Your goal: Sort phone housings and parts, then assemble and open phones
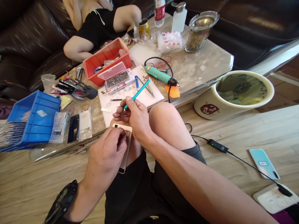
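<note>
A phone or phone frame [123, 164], pale at the top with a dark camera spot and a red mark, lies tilted on my thigh. My left hand [107, 152] is over its upper part, fingers curled and pinched together; what they grip, if anything, is hidden. Just beyond the phone, my right hand [136, 119] holds a slim teal screwdriver [141, 89] between thumb and fingers, its thin end pointing down to the left. On the white mat [155, 97] lie a clear box of small screws [119, 79], a blue screwdriver [136, 83] and tweezers [149, 88].
A teal electric screwdriver [161, 76] with a cable rests by the table edge. Behind the mat sits a red bin [93, 70]; at left, a blue bin [43, 109] and a pen cup [90, 92]. A white bucket [205, 107] stands right. Another person [102, 23] sits opposite.
</note>
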Demonstrator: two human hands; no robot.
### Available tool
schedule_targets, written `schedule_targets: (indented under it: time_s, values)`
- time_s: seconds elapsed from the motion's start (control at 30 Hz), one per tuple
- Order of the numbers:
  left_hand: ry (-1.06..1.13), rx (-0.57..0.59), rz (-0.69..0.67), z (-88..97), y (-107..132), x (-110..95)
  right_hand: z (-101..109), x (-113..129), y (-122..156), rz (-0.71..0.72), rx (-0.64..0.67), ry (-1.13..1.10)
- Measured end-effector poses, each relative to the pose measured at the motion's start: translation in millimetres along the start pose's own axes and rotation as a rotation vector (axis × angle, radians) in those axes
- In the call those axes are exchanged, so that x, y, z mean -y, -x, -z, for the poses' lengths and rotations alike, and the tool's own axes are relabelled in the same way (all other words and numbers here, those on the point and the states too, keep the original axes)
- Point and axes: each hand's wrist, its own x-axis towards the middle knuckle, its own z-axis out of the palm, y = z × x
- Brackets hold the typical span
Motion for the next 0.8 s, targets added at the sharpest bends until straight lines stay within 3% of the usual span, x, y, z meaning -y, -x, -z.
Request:
schedule_targets:
  time_s: [0.43,0.8]
  values:
    - [-0.237,-0.088,-0.192,-7.6,0,-10,-1,2,1,-0.007,-0.018,0.014]
    - [0.011,-0.189,0.088,-15.8,5,-10,2,-2,7,0.060,0.075,0.080]
